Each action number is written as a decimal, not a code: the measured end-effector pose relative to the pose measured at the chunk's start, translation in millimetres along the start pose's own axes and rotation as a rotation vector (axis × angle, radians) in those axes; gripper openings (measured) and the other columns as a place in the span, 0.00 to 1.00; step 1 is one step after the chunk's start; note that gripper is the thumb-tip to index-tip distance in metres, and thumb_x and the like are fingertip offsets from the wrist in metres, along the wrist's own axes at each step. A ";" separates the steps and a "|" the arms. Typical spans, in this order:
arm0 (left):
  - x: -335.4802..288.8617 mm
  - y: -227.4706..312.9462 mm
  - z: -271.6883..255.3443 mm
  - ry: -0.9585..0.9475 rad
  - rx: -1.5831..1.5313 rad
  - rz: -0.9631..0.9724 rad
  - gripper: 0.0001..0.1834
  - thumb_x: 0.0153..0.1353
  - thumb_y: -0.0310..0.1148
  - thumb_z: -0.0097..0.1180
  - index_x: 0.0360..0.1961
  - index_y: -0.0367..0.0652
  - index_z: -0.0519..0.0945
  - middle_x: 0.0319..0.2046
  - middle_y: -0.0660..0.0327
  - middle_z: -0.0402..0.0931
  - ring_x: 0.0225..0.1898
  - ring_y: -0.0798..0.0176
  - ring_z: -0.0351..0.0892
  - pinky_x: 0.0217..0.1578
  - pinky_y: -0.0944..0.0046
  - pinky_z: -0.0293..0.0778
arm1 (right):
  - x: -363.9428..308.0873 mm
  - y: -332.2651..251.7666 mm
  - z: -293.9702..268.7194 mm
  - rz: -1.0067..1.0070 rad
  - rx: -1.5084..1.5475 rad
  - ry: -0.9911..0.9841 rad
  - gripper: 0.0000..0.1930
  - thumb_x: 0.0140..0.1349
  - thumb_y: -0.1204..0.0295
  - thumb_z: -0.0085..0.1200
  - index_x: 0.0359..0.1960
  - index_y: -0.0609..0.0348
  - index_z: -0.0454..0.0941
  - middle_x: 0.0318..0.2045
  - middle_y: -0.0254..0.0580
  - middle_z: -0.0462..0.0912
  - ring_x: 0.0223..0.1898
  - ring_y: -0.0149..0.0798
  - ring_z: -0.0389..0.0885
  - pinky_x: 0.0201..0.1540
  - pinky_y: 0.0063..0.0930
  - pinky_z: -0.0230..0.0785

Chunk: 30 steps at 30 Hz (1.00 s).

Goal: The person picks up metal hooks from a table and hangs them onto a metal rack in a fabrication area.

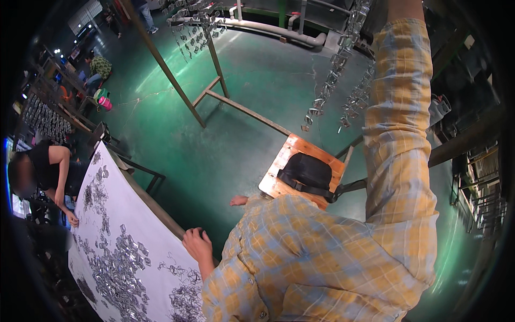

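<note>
My left hand point(198, 244) rests on the near edge of a table covered in white sheeting point(155, 228), fingers loosely bent and thumb apart, with nothing seen in it. Across the sheeting lie a heap of small shiny metal pieces point(120, 263) and loose dark wire-like pieces point(185, 295). My right arm, in a yellow and grey plaid sleeve point(399, 118), stretches up past the top of the picture, so the hand is out of sight. Beside that arm hangs a string of small metal pieces point(330, 80).
A wooden stool point(273, 177) carries a black bag point(307, 172). Beyond it stands a metal frame point(249, 112), with more metal pieces point(198, 24) hanging at the back. A co-worker in black point(56, 166) reaches onto the table's far side. Pale pipes point(268, 32) run along the back.
</note>
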<state>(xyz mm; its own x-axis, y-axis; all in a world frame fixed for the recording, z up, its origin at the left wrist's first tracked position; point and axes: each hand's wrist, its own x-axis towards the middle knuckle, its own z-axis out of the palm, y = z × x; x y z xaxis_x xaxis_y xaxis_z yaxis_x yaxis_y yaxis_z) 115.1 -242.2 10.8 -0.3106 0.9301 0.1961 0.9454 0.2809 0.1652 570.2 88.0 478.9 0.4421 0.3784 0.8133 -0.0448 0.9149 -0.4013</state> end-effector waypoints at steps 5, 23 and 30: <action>-0.8 -1.0 1.1 0.005 -0.031 -0.007 0.07 0.45 0.29 0.60 0.29 0.46 0.77 0.34 0.60 0.71 0.41 0.55 0.69 0.44 0.56 0.63 | -23.5 8.1 -8.2 -0.067 -0.184 -0.051 0.13 0.57 0.77 0.51 0.44 0.66 0.75 0.33 0.42 0.81 0.32 0.30 0.80 0.33 0.18 0.72; -0.1 0.2 0.2 -0.001 -0.040 0.039 0.07 0.45 0.30 0.59 0.29 0.46 0.77 0.33 0.61 0.71 0.41 0.56 0.69 0.44 0.56 0.62 | -487.3 96.0 -174.5 0.581 -1.255 0.109 0.22 0.52 0.63 0.61 0.41 0.70 0.76 0.28 0.44 0.76 0.27 0.35 0.73 0.33 0.28 0.67; 1.7 1.4 0.6 -0.034 -0.022 0.026 0.07 0.46 0.30 0.59 0.29 0.46 0.78 0.33 0.61 0.71 0.41 0.57 0.70 0.44 0.56 0.62 | -501.1 114.8 -188.2 0.706 -1.508 0.112 0.26 0.47 0.59 0.63 0.44 0.65 0.76 0.30 0.52 0.78 0.32 0.47 0.78 0.37 0.37 0.68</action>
<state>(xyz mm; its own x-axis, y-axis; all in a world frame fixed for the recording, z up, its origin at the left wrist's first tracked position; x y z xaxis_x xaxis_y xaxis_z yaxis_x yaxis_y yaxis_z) 116.0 -240.1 10.8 -0.2816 0.9448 0.1676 0.9507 0.2511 0.1819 512.1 -23.1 -54.1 0.7728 0.5580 0.3025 0.5666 -0.3916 -0.7250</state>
